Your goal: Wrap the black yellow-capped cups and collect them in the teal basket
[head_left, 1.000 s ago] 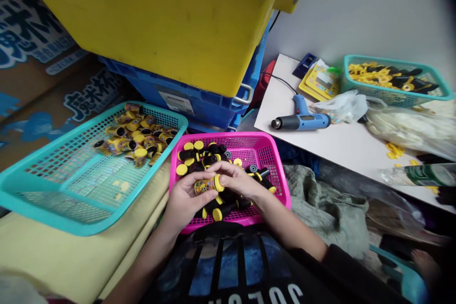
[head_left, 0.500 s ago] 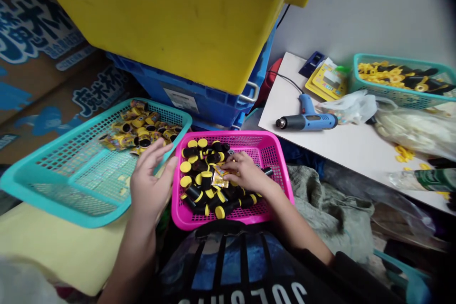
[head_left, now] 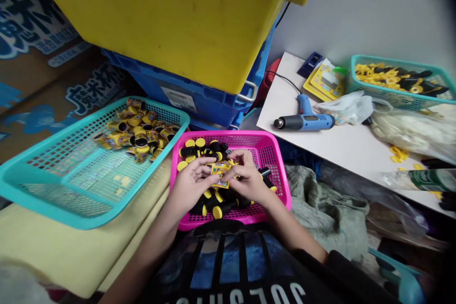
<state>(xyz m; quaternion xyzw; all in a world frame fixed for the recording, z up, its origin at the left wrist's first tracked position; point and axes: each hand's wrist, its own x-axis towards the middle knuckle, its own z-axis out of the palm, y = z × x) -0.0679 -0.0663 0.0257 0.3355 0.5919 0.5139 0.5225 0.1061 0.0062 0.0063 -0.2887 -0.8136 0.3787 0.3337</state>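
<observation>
Over the pink basket point(head_left: 270, 156) both hands pinch a small yellow printed label point(head_left: 220, 170). My left hand point(head_left: 190, 186) grips its left edge with thumb and fingers closed. On its right edge my right hand point(head_left: 245, 176) is closed too. Beneath them lie several black cylinders with yellow caps point(head_left: 210, 202). To the left, a teal basket point(head_left: 71, 185) holds several cylinders wrapped in yellow labels point(head_left: 137, 130) at its far end.
A big yellow crate point(head_left: 171, 14) on a blue crate point(head_left: 199, 95) looms behind the baskets. On the white table point(head_left: 338, 147) at right lie a blue heat gun point(head_left: 304, 121), plastic bags, and another teal basket point(head_left: 402, 80) of yellow and black parts. Grey cloth point(head_left: 320, 199) lies right of the pink basket.
A labelled cylinder I held a second ago is gone from my hands. My left hand swung out to the teal basket and came back. My right hand picked a label from the pink basket; both now hold it.
</observation>
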